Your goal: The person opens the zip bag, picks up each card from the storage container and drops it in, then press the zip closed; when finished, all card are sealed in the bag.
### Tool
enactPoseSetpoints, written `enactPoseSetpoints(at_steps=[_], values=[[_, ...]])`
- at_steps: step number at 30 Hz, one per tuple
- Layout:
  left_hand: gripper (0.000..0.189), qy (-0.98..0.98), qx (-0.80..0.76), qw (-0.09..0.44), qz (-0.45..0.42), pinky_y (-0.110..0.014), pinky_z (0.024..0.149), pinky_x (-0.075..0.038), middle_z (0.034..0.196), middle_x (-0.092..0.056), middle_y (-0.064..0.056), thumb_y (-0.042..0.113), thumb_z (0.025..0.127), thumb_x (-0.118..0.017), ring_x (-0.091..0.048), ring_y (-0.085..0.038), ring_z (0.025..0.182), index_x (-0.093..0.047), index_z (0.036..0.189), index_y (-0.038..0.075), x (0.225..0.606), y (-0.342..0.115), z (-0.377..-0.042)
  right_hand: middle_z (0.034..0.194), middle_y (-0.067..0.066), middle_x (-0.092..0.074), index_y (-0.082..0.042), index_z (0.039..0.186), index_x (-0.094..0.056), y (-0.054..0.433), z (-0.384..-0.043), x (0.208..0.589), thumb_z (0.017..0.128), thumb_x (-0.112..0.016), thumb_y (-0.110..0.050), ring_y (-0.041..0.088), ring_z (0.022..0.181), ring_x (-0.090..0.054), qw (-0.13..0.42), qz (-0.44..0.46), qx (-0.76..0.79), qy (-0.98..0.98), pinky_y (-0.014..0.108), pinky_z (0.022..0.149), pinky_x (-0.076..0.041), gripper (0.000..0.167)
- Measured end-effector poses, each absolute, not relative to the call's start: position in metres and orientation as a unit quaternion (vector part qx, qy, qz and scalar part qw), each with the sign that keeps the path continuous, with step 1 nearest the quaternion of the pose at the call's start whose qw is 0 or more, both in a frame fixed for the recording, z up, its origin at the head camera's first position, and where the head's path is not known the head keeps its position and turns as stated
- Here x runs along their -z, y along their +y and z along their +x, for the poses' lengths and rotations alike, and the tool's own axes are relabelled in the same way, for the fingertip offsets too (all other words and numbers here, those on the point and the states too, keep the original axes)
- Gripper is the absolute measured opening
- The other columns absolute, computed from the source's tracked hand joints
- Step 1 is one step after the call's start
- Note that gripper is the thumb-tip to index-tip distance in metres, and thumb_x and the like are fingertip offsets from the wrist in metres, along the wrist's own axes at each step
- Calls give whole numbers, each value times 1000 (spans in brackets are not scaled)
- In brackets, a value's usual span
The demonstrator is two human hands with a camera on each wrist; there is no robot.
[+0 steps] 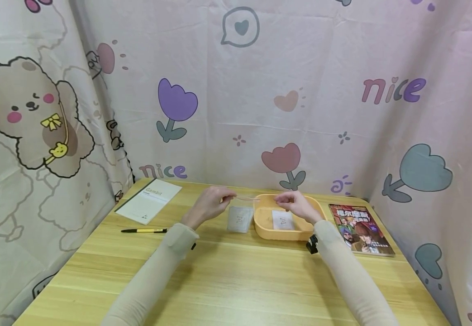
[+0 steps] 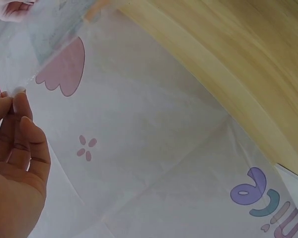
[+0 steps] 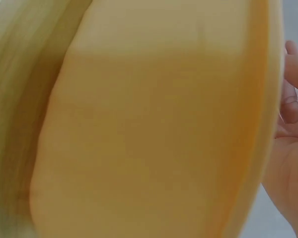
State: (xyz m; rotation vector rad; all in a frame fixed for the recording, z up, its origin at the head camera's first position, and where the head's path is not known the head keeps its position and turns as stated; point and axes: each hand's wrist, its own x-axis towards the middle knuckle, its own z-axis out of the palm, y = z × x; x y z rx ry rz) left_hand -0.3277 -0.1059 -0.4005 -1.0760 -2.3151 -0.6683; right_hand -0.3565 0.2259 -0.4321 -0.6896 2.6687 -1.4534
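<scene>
My left hand (image 1: pixel 210 203) is raised over the back of the table and pinches the edge of a clear plastic zip bag (image 2: pixel 20 54). A thin red line runs along the bag's edge. Above the yellow tray (image 1: pixel 284 235) is my right hand (image 1: pixel 297 206), its fingers loosely bent and nothing visible between them; in the right wrist view the tray wall hides part of it. Inside the tray lies a white packet (image 1: pixel 283 221) with a small printed figure. Just left of the tray, below my left hand, sits a clear bag stack (image 1: pixel 240 220) with similar print.
At the back left lies a white notebook (image 1: pixel 149 201), with a yellow and black pen (image 1: pixel 144 230) in front of it. A colourful comic book (image 1: pixel 361 229) is right of the tray. A patterned curtain (image 1: pixel 236 99) hangs behind the wooden table (image 1: pixel 236 280).
</scene>
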Motion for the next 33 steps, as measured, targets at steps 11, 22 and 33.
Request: enactPoseSetpoints(at_steps=[11, 22, 33], values=[[12, -851, 243, 248, -393, -24, 64, -52, 84, -74, -3, 2, 89, -67, -57, -8, 67, -76, 95, 7, 401, -107, -327, 119, 28, -64, 6, 122, -63, 244, -359, 446, 87, -62, 7, 34, 106, -63, 59, -176, 441, 878, 41, 92, -54, 34], [12, -852, 242, 250, -392, -25, 65, -53, 87, -74, -3, 2, 89, -67, -59, -8, 68, -76, 95, 7, 401, -106, -327, 115, 25, -66, 7, 118, -65, 265, -370, 468, 79, -73, 5, 35, 101, -62, 58, -209, 362, 907, 48, 92, -52, 40], [12, -854, 242, 245, -390, -23, 64, -52, 86, -74, -1, 3, 90, -67, -57, -7, 67, -76, 96, 7, 399, -105, -326, 129, 20, -61, -2, 123, -65, 266, -371, 474, 76, -77, -1, 30, 103, -57, 97, -151, 366, 913, 43, 92, -49, 48]])
